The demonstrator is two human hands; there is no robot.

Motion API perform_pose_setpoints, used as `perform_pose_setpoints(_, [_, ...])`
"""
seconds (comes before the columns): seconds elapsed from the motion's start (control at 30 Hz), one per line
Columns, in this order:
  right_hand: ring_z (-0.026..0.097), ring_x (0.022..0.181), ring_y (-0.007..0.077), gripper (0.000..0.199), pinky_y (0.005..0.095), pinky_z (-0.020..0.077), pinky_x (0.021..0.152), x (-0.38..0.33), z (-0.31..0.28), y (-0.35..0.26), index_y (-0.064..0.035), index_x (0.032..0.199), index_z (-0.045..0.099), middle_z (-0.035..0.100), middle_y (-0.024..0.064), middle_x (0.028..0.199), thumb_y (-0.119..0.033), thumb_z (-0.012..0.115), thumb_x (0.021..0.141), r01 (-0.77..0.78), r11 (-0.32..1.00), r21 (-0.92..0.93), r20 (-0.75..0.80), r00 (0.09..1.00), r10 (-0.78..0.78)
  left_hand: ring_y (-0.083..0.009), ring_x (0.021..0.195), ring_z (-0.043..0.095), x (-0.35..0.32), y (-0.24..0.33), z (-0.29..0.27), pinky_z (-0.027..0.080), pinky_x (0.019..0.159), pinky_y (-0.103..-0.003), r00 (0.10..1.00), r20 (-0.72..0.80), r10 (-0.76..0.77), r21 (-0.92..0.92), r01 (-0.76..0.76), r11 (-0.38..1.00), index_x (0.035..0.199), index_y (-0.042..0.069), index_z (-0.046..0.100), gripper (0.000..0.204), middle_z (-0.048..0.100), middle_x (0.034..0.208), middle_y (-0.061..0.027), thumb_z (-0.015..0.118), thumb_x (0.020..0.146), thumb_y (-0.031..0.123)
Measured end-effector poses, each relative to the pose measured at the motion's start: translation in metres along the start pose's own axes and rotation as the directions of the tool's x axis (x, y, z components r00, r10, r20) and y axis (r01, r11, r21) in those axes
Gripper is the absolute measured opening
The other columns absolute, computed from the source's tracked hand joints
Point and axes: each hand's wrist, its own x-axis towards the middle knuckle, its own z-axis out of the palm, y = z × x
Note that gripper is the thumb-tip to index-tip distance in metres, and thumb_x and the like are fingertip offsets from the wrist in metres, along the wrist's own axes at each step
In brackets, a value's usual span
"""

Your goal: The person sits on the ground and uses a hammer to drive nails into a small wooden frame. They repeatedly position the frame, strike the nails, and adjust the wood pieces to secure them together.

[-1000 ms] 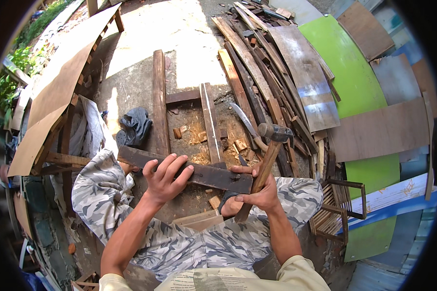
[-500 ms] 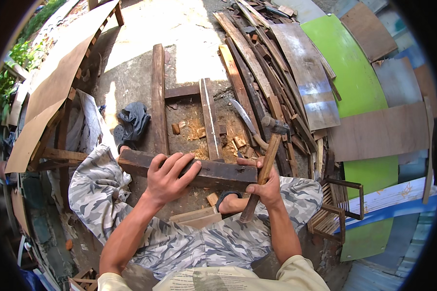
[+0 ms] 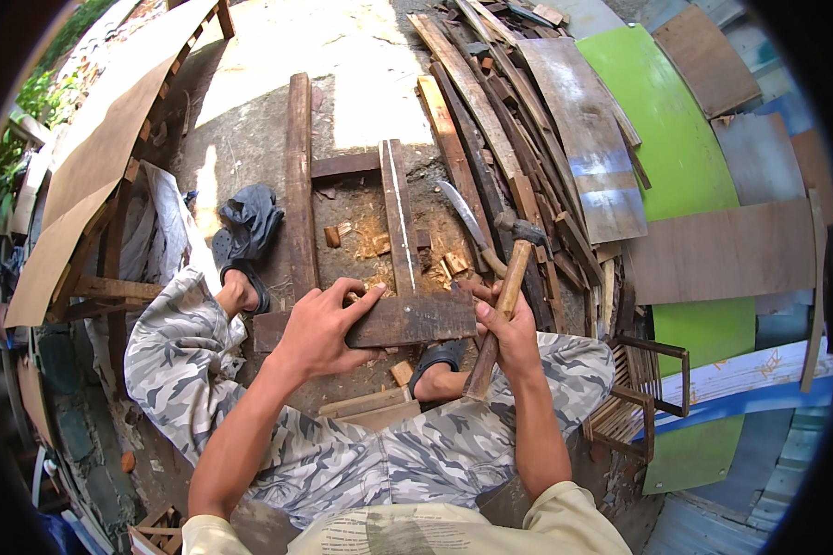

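Observation:
A short, dark wooden beam (image 3: 416,320) lies crosswise above my lap. My left hand (image 3: 322,331) grips it from above near its left part, thumb toward the right. In my right hand (image 3: 507,326) is a hammer (image 3: 514,279), its wooden handle upright and slightly tilted, the metal head up and away from me. The fingers of that hand also reach the beam's right end; how firmly they touch it is hard to tell. Just beyond the hammer, a machete (image 3: 467,220) with a curved blade lies on the ground among wood pieces.
A wooden frame with a long post (image 3: 300,176) and a white-lined beam (image 3: 399,213) lies ahead, with wood chips (image 3: 377,245) around it. Stacked planks (image 3: 472,102) run along the right, beside a green panel (image 3: 657,120). A slatted wooden rack (image 3: 634,398) stands at my right knee.
The beam has turned in my hands, showing a broader, dustier side, and its left end has dropped nearer my lap. The hammer has shifted slightly with my right hand.

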Motion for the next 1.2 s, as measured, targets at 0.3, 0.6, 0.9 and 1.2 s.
perform_pose_setpoints(0.3, [0.062, 0.089, 0.0164, 0.038, 0.0347, 0.0628, 0.071, 0.02, 0.016, 0.04, -0.0029, 0.123, 0.049, 0.06, 0.0093, 0.117, -0.022, 0.066, 0.095, -0.217, 0.97, -0.105, -0.174, 0.965, 0.197, -0.0404, 0.117, 0.057, -0.004, -0.049, 0.054, 0.047, 0.097, -0.044, 0.942, 0.334, -0.036, -0.272, 0.133, 0.953, 0.148, 0.006, 0.041, 0.072, 0.055, 0.131, -0.0234, 0.058, 0.094, 0.049])
perform_pose_setpoints(0.6, [0.063, 0.087, 0.0194, 0.025, 0.0363, 0.0619, 0.067, 0.043, 0.002, 0.087, -0.0054, 0.109, 0.049, 0.058, 0.0072, 0.101, -0.025, 0.06, 0.099, -0.387, 0.92, -0.057, -0.265, 0.895, 0.36, -0.0394, 0.112, 0.06, -0.002, -0.042, 0.089, 0.05, 0.09, -0.048, 0.948, 0.296, -0.117, -0.103, 0.153, 0.983, 0.138, 0.006, 0.046, 0.067, 0.059, 0.125, -0.0198, 0.07, 0.085, 0.04])
perform_pose_setpoints(0.9, [0.061, 0.06, 0.0157, 0.029, 0.0311, 0.0536, 0.046, 0.045, -0.01, 0.099, -0.0007, 0.103, 0.054, 0.058, 0.0067, 0.079, -0.027, 0.064, 0.096, -0.335, 0.795, -0.506, -0.337, 0.925, 0.175, -0.0357, 0.111, 0.06, 0.003, -0.093, 0.143, 0.053, 0.088, -0.045, 0.939, 0.316, -0.132, 0.194, 0.072, 0.978, 0.133, 0.009, 0.048, 0.068, 0.058, 0.121, -0.0153, 0.077, 0.074, 0.028])
perform_pose_setpoints(1.2, [0.053, 0.046, 0.0124, 0.03, 0.0288, 0.044, 0.039, 0.009, 0.002, 0.08, -0.0022, 0.096, 0.054, 0.054, 0.0028, 0.067, -0.032, 0.055, 0.102, -0.43, 0.756, -0.494, -0.15, 0.898, 0.413, -0.033, 0.1, 0.066, -0.002, -0.138, 0.186, 0.055, 0.079, -0.043, 0.968, 0.241, -0.076, 0.144, 0.042, 0.989, 0.11, 0.006, 0.051, 0.051, 0.065, 0.111, -0.0141, 0.078, 0.074, 0.029])
